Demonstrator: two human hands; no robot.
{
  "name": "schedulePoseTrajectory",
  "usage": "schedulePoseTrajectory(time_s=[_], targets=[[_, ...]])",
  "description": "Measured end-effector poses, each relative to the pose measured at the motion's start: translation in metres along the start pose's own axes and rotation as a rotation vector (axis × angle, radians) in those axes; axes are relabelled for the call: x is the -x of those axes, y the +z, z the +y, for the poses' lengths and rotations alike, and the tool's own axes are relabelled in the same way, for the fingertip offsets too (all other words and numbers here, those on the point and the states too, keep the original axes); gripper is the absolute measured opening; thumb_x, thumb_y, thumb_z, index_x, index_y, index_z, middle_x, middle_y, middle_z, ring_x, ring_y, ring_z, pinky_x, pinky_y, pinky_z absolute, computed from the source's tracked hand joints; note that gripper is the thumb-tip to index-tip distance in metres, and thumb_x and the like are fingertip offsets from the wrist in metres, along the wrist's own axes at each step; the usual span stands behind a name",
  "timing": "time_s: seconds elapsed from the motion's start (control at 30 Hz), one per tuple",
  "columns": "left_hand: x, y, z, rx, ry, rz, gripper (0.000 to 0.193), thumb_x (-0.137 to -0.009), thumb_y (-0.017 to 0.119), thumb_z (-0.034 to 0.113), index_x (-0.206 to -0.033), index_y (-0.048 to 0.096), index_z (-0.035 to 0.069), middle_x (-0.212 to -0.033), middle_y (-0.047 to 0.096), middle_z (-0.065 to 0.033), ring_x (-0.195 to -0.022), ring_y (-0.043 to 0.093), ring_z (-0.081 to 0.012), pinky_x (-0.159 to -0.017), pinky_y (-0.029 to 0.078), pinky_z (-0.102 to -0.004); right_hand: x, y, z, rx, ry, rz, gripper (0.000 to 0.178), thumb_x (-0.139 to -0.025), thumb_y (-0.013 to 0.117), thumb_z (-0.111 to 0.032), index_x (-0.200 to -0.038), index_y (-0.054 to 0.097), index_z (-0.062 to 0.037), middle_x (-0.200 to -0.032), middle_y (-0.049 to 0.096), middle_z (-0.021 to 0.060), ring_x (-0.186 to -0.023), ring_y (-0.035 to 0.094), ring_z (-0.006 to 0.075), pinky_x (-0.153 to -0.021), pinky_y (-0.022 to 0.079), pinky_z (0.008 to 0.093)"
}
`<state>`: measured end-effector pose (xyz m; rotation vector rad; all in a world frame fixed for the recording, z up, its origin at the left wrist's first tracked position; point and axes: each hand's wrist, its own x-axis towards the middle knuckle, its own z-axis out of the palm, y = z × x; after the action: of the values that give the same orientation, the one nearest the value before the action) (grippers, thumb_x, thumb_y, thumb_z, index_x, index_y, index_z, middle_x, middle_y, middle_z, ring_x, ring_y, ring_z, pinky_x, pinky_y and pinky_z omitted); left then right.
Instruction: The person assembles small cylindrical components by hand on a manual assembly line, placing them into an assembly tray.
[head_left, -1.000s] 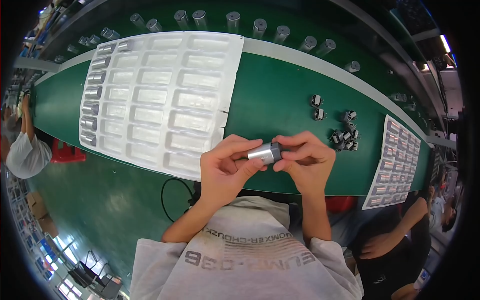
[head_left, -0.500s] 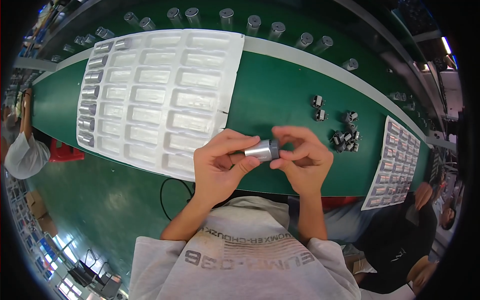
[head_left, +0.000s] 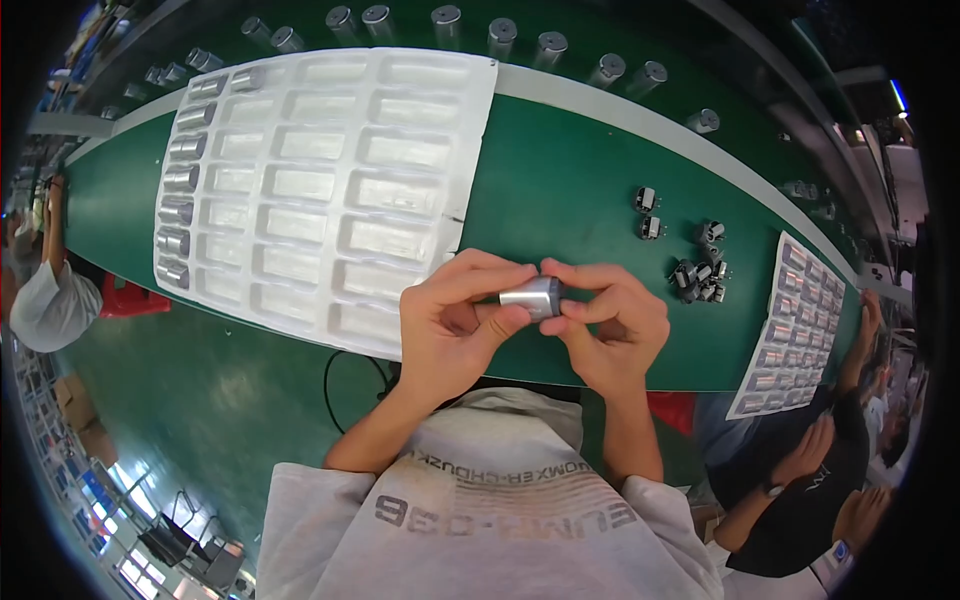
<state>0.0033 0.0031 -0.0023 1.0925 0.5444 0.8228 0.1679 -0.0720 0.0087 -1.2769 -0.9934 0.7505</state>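
Note:
Over the near edge of the green table, a short silver metal cylinder with a dark grey end (head_left: pixel 531 297) lies sideways between my two hands. Closed on its silver body is my left hand (head_left: pixel 455 325), thumb below and index finger above. The fingers of my right hand (head_left: pixel 612 322) pinch the dark end from the right. Just left of my hands lies a large white moulded tray (head_left: pixel 345 158) with oblong pockets. Similar silver cylinders (head_left: pixel 180 178) fill its leftmost column, and one more sits at the top of the second column.
Small black-and-metal parts (head_left: pixel 690 278) lie loosely heaped on the green table (head_left: pixel 560 170), right of my hands. Several silver cylinders (head_left: pixel 501 38) stand beyond the pale rail (head_left: pixel 640 128). A filled tray (head_left: pixel 790 330) is at the right, near a co-worker in black (head_left: pixel 800 500).
My right fingers have come in from slightly apart and now press on the cylinder's dark end. The co-worker's hands at the right have shifted.

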Motion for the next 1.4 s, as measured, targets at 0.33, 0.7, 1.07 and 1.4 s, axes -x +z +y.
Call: schedulePoseTrajectory(time_s=[0.33,0.7,1.07,1.4], targets=[[0.015,-0.033,0.018,-0.063,-0.08,0.098,0.024,-0.09,0.059,-0.009,-0.114,0.062,-0.008,-0.113,0.064,-0.015,-0.105,0.066,-0.0216,-0.091,0.054,-0.0316,-0.162,-0.096,0.021,0.825,-0.215,0.2,0.027,-0.081,0.074,-0.001,-0.106,0.066,0.0005,-0.104,0.071,0.0119,-0.092,0.068,0.0197,-0.082,0.053,0.03],[-0.023,-0.124,0.075,-1.036,0.318,0.39,0.02,-0.081,0.063,-0.011,-0.096,0.07,0.0,-0.093,0.07,-0.0092,-0.082,0.066,-0.0158,-0.074,0.053,-0.0278,-0.217,-0.153,0.077,1.201,-0.168,-0.024,0.039,-0.083,0.074,-0.012,-0.12,0.064,-0.0079,-0.107,0.067,0.0134,-0.091,0.065,0.024,-0.081,0.052,0.0347],[-0.084,-0.331,0.147,-1.83,0.224,0.093,0.046,-0.073,0.055,-0.019,-0.113,0.065,0.001,-0.114,0.063,-0.0147,-0.106,0.061,-0.0346,-0.088,0.052,-0.038,-0.071,-0.084,0.002,1.041,-0.247,-0.112,0.047,-0.076,0.055,0.01,-0.118,0.066,-0.0072,-0.113,0.062,0.0135,-0.097,0.06,0.0303,-0.084,0.049,0.0331],[-0.07,-0.288,0.146,-1.69,0.284,0.22,0.026,-0.093,0.054,-0.006,-0.118,0.062,-0.002,-0.11,0.064,-0.012,-0.104,0.062,-0.0288,-0.091,0.048,-0.0324,-0.042,-0.078,0.014,0.793,0.062,-0.063,0.044,-0.079,0.069,0.006,-0.121,0.066,-0.0066,-0.12,0.058,0.0125,-0.095,0.058,0.0209,-0.08,0.049,0.0311]])
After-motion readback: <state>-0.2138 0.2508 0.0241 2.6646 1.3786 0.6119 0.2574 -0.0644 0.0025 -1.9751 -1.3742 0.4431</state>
